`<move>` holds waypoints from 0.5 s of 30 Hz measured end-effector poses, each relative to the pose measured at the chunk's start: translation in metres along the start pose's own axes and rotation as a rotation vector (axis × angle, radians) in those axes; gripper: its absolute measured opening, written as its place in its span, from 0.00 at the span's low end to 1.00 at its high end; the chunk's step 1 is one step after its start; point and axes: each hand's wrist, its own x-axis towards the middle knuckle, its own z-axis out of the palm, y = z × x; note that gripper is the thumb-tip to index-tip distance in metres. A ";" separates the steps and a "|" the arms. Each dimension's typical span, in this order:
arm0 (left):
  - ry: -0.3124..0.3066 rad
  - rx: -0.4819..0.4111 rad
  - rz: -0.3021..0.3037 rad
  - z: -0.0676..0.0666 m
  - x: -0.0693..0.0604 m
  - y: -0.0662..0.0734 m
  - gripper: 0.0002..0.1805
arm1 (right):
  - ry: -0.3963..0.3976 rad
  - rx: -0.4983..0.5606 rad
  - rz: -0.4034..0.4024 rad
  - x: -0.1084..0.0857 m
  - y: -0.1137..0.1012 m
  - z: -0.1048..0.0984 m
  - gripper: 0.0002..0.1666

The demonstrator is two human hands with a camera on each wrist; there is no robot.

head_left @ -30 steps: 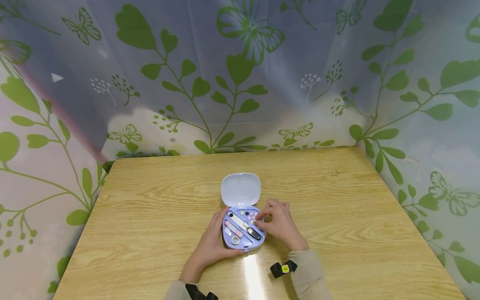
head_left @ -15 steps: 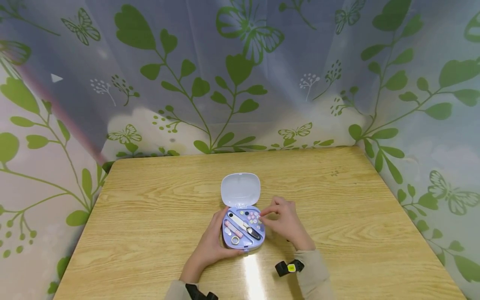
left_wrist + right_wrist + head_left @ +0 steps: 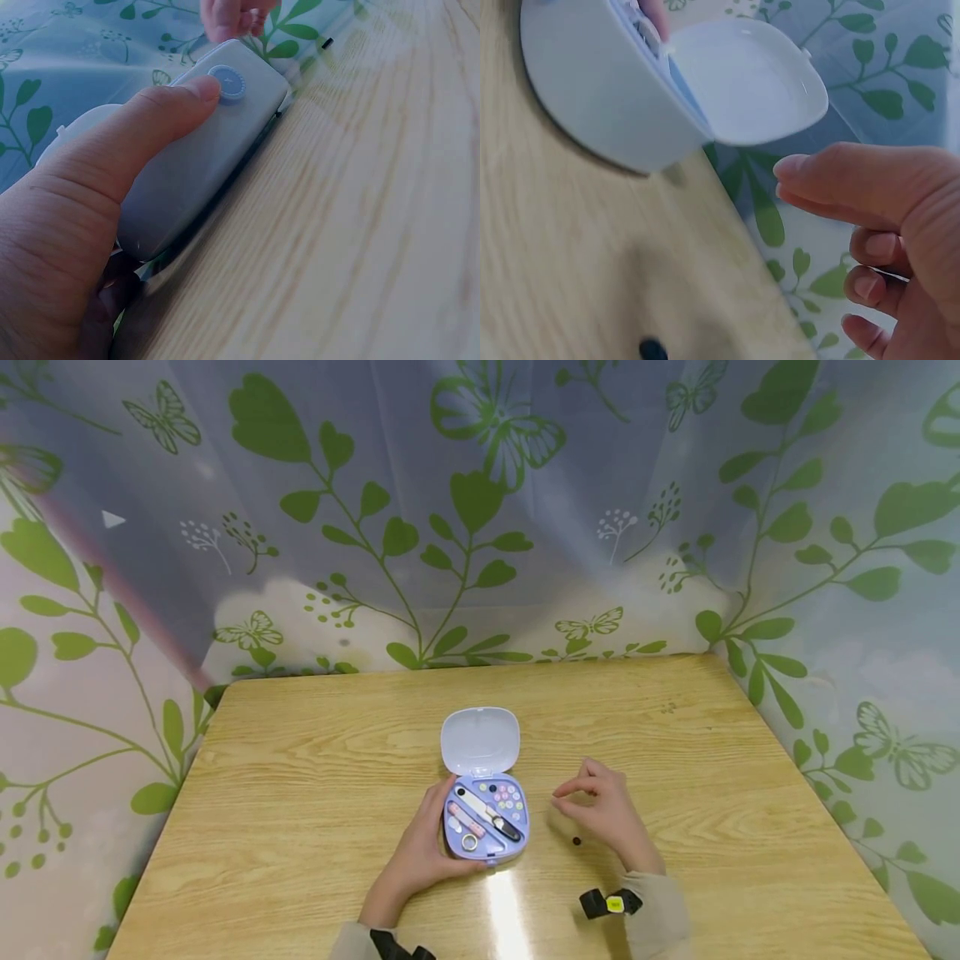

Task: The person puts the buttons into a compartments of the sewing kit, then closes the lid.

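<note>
A lilac sewing box (image 3: 487,847) with its pale lid (image 3: 480,742) raised lies on the table in the head view. My left hand (image 3: 420,847) grips its left side; in the left wrist view the thumb (image 3: 142,127) lies across the box's front by a round blue catch (image 3: 227,82). Small buttons (image 3: 506,795) fill the upper right compartment. My right hand (image 3: 603,810) hovers right of the box, thumb and index tips together; I cannot see whether something small is between them. A black button (image 3: 577,841) lies on the table below that hand.
Inside the box are a white tool with a black end (image 3: 487,814), a pink-ended roll (image 3: 467,820) and a metal ring (image 3: 469,842). The wooden table (image 3: 315,760) meets a leaf-patterned curtain (image 3: 360,610) at the back.
My right hand has drawn away from the button compartment to the right, uncovering the buttons and the black button on the table. The left hand and box stay put.
</note>
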 end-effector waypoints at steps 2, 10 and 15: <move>0.000 0.004 0.003 0.000 0.000 0.000 0.72 | 0.002 0.008 0.007 -0.004 0.004 -0.003 0.07; 0.000 0.003 0.010 0.000 0.000 0.000 0.72 | -0.027 0.045 0.092 -0.025 0.022 -0.014 0.07; -0.003 0.008 0.006 0.000 0.000 0.000 0.72 | -0.079 0.073 0.129 -0.035 0.028 -0.019 0.08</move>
